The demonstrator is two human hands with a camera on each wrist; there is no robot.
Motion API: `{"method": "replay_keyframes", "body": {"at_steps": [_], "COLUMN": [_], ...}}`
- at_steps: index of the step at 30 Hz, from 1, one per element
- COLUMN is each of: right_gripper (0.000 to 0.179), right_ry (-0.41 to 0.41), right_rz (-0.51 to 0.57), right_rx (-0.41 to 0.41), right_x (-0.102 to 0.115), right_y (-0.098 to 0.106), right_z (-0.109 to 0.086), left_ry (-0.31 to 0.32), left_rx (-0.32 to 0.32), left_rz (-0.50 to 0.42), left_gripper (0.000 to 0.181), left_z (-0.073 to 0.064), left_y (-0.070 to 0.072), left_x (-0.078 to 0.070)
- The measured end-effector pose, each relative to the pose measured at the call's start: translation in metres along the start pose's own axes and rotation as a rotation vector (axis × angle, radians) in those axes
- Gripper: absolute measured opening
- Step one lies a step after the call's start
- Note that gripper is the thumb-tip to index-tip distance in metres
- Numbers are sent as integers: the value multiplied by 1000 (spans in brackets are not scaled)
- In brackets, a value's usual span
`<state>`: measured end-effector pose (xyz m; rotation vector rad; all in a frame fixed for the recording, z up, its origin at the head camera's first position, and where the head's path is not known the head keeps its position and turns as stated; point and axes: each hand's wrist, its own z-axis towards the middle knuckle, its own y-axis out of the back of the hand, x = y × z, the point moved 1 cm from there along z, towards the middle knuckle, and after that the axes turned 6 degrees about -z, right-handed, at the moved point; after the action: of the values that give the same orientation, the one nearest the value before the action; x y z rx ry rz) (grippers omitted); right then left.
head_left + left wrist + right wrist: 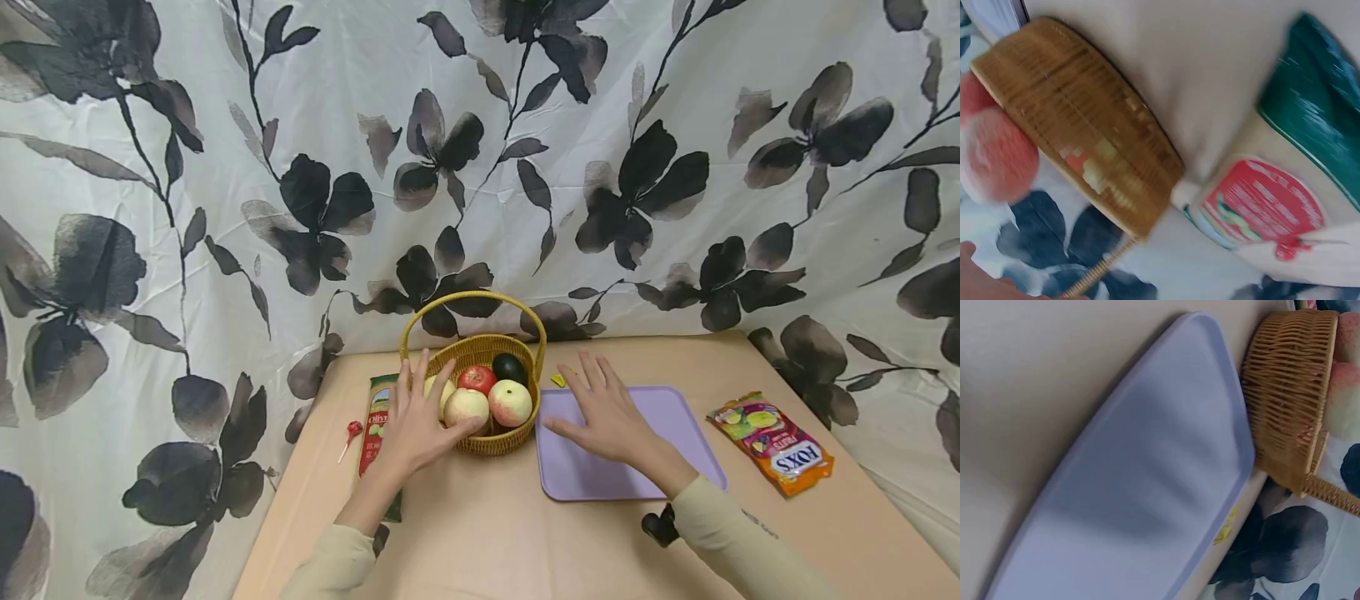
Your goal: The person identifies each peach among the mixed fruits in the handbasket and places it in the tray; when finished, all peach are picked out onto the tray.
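My left hand (417, 427) hovers with spread fingers over the left side of a yellow wicker basket (491, 445) and over a green-and-red packet (372, 450), part of which it hides. In the basket lie pale pink peaches (511, 404), a red fruit (477, 380) and a dark avocado-like fruit (509, 367). My right hand (609, 427), fingers also spread, is above a purple tray (562, 483); the right wrist view shows the tray (1122, 462) bare apart from shadows. Neither hand grips anything. Fingers of the left hand (985, 281) show at the left wrist view's corner.
Left of the packet lies a red lollipop (354, 429). A colourful FOX'S candy bag (776, 446) lies right of the tray. Behind the tray's far left corner is a small yellow object (558, 380). The basket's tall handle (474, 294) arches near the floral curtain (525, 208).
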<state>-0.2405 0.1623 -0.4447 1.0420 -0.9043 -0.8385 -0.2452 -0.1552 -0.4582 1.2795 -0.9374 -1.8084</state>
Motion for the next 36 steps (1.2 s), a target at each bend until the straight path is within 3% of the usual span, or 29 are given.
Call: {"method": "replay_keyframes", "body": {"at_steps": [5, 9, 18, 26, 30, 36], "right_gripper": [85, 78, 67, 44, 38, 45], "right_ry": [35, 77, 199, 308, 310, 256], "right_rz": [10, 26, 63, 59, -3, -120], "right_rx": [-43, -37, 119, 243, 312, 390], "right_x": [10, 21, 54, 73, 82, 88], "right_y": [7, 11, 12, 3, 2, 1], "right_z": [8, 16, 45, 78, 87, 95], "left_ry": [66, 128, 184, 245, 253, 235], "left_rx": [-46, -3, 113, 126, 135, 117], "left_rz": [-126, -246, -367, -456, -494, -534], "left_gripper": [111, 119, 112, 114, 117, 122], "left_z": [-9, -15, -20, -14, -11, -8], "left_y": [16, 17, -3, -25, -35, -40], "left_x": [19, 33, 58, 68, 71, 67]}}
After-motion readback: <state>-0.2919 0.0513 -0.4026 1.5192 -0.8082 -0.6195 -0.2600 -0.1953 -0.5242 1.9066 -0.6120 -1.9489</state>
